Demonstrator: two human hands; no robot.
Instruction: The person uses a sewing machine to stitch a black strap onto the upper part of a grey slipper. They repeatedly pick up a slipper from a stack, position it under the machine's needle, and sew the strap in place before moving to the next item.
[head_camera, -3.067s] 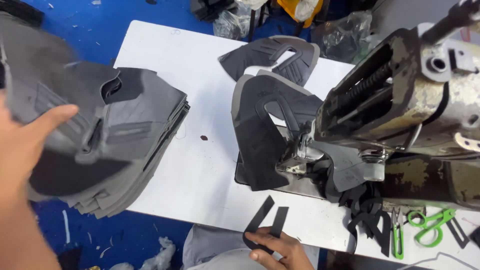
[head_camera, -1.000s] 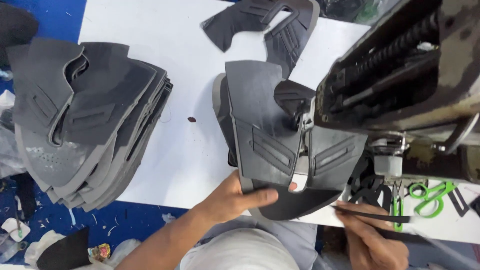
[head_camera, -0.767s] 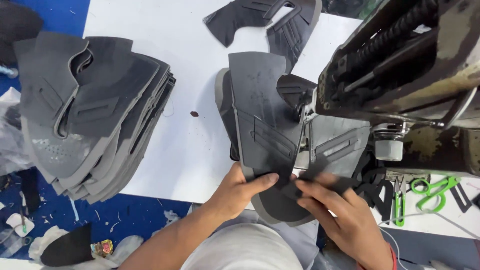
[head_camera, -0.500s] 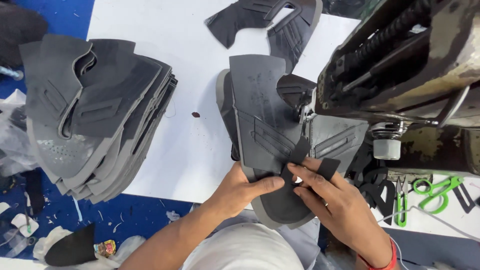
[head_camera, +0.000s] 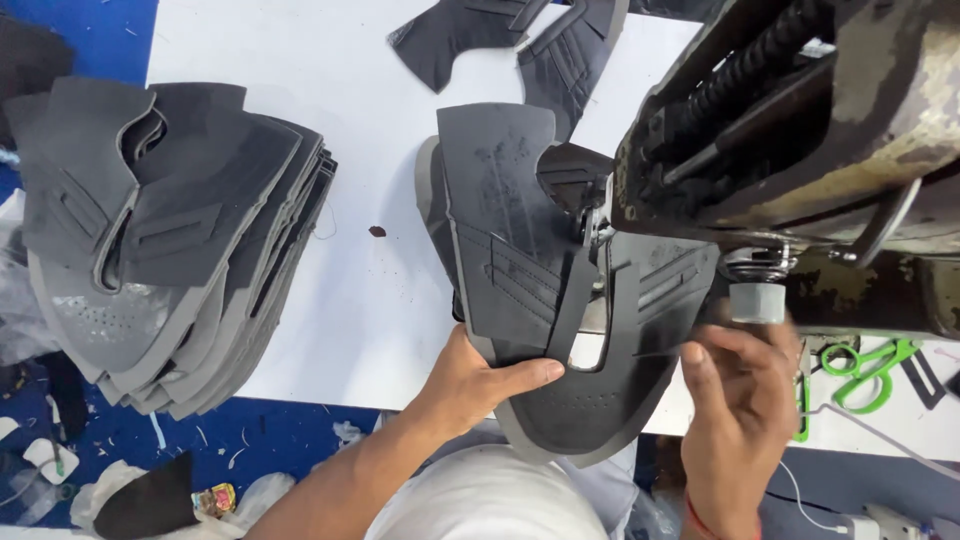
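A dark grey cut shoe upper piece (head_camera: 545, 300) lies flat under the head of a worn sewing machine (head_camera: 800, 150). My left hand (head_camera: 470, 375) presses on its near left edge with thumb stretched across the toe part. Raised at the machine's right, my right hand (head_camera: 735, 395) has its fingers at a small grey knob (head_camera: 757, 300) below the head, off the piece. A thin dark strip lies along the opening of the piece.
A tall stack of matching grey uppers (head_camera: 160, 240) sits at the table's left edge. More cut pieces (head_camera: 520, 40) lie at the back. Green scissors (head_camera: 868, 365) rest right of the machine. Scraps litter the blue floor (head_camera: 200, 450).
My right hand has left the shoe piece and risen to the machine's knob. The left hand stays pressing the piece. Earlier, the left hand brought the piece over from the stack.
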